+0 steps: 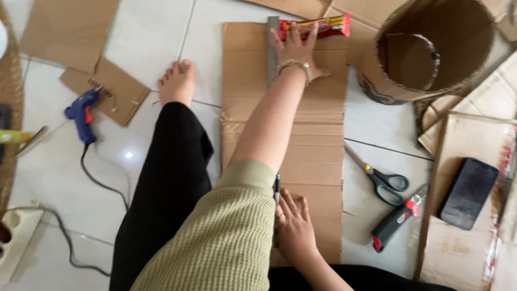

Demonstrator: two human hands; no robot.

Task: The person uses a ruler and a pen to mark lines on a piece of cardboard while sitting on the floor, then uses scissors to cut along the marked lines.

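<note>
the left hand (298, 49) lay flat and open on the metal ruler (273, 51), far up the cardboard sheet (315, 145). the ruler ran straight down toward the right hand (293, 229), which gripped a pen (277, 186) at its near end.

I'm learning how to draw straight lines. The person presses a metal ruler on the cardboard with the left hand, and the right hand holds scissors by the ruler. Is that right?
Not quite. In the head view the right hand holds a pen, not scissors. The scissors lie untouched on the floor beside the cardboard. The left hand does press the metal ruler down.
</note>
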